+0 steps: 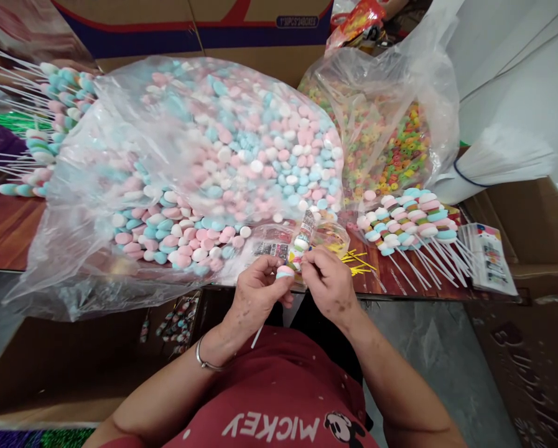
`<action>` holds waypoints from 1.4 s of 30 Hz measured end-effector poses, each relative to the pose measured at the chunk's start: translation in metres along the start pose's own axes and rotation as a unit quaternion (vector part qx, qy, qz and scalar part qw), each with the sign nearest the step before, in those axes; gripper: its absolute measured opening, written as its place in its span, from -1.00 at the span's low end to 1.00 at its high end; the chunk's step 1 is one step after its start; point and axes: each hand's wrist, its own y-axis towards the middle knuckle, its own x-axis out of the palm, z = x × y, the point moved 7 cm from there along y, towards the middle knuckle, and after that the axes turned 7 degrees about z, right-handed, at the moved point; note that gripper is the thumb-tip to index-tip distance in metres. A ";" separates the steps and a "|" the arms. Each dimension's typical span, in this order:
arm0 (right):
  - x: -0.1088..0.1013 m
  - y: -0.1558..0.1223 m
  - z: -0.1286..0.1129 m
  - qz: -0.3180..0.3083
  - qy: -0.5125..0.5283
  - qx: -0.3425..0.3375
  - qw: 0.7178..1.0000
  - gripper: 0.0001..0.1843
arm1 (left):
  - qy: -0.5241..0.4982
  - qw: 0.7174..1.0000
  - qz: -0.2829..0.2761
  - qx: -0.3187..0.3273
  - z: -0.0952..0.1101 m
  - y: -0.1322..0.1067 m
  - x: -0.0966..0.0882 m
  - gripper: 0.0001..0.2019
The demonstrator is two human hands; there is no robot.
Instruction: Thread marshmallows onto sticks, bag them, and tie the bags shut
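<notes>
My left hand (257,289) is closed round a marshmallow skewer (285,272), whose white stick pokes out below the palm. Pink, white and blue candies show above the thumb. A printed clear bag (308,227) covers the skewer's upper part, which points away from me. Fingers of my right hand (328,280) pinch at the bag's side, close to the candies; the exact grip is partly hidden. Just beyond my hands lie more printed bags (272,246) and, to the right, yellow twist ties (360,262).
A large clear sack of marshmallows (241,155) spreads across the table, beside a sack of ring candies (400,149). Finished-looking skewers (409,221) are piled at right near a stack of flat bags (488,261). Cardboard boxes (516,348) stand below the table edge.
</notes>
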 end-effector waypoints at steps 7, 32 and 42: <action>-0.001 0.001 0.000 0.005 -0.002 -0.021 1.000 -0.85 | 0.020 1.000 0.008 -0.007 0.001 0.001 -0.004 -0.72; 0.018 0.009 -0.029 -0.152 -0.237 -0.313 0.907 -0.71 | 0.251 0.962 -0.056 0.091 0.009 0.008 -0.001 -0.90; 0.021 0.031 0.002 -0.210 -0.019 -0.064 0.975 -0.79 | 0.306 0.941 -0.035 0.141 0.015 0.007 -0.002 -0.91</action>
